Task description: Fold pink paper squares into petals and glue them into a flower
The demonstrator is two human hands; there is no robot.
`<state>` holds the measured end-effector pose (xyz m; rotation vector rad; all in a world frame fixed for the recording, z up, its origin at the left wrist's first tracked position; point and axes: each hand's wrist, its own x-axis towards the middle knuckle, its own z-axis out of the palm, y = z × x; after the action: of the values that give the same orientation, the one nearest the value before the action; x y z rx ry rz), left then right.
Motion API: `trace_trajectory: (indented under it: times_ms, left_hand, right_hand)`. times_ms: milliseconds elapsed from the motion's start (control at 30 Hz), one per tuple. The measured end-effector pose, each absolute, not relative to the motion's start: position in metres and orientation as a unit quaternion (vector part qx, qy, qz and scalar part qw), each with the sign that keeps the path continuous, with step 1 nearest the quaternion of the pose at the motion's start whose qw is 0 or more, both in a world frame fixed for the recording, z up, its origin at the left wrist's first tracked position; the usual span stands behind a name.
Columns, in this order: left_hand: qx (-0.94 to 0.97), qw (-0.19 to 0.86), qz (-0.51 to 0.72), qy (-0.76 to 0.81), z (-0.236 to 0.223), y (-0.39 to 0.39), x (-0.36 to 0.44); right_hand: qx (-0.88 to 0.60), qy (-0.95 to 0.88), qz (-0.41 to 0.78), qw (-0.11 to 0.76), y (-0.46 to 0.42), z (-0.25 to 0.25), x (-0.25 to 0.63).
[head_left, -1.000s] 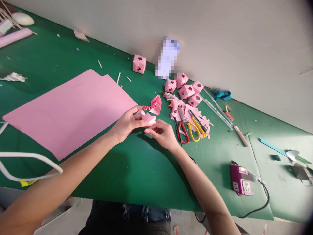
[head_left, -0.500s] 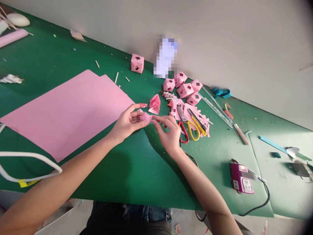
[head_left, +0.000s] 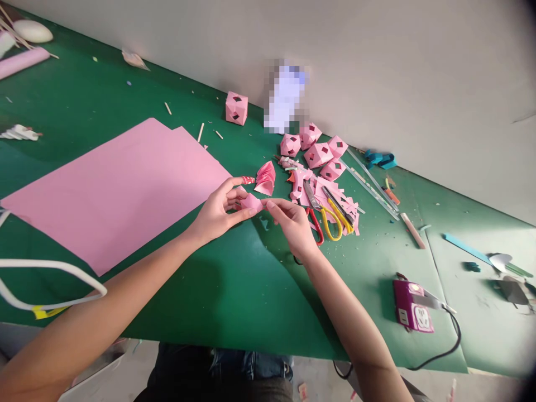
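A small folded piece of pink paper (head_left: 251, 202) is held between my two hands above the green table. My left hand (head_left: 218, 209) grips it from the left, thumb in front and fingers behind; one fingertip has a red-and-white wrapping. My right hand (head_left: 291, 220) pinches at the paper's right end with thumb and forefinger. Just behind the paper stands a stack of folded pink pieces (head_left: 265, 178). Right of that lie a pink glue gun (head_left: 298, 184), red-handled scissors (head_left: 316, 223) and yellow-handled scissors (head_left: 333, 223) on pink paper scraps.
Large pink sheets (head_left: 121, 190) cover the left of the green table (head_left: 176, 301). Several pink paper polyhedra with cut-outs (head_left: 318, 154) sit near the wall, one cube-like (head_left: 237, 108) apart. A purple power socket (head_left: 414, 306) with a cable is at right; a white loop (head_left: 54, 268) at left.
The folded pink paper has turned slightly between my hands. My right hand's fingers have shifted and drawn closer together at its right end.
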<state>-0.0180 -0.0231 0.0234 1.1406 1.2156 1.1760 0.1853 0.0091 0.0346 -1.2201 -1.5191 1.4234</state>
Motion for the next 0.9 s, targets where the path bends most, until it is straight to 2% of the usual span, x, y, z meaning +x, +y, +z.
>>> trace_trajectory:
  times_ms: [267, 600, 900]
  left_hand:
    - [0.492, 0.541, 0.471, 0.492, 0.0192, -0.0202, -0.0194]
    - [0.471, 0.593, 0.457, 0.467, 0.0192, -0.0220, -0.0186]
    - [0.478, 0.603, 0.458, 0.445, 0.0194, -0.0213, -0.0174]
  right_hand:
    - [-0.483, -0.548, 0.610, 0.307, 0.0144, 0.0369, 0.1909]
    - [-0.468, -0.539, 0.631, 0.304, 0.0154, 0.0401, 0.1900]
    - [-0.457, -0.531, 0.625, 0.344, 0.0087, 0.0380, 0.1860]
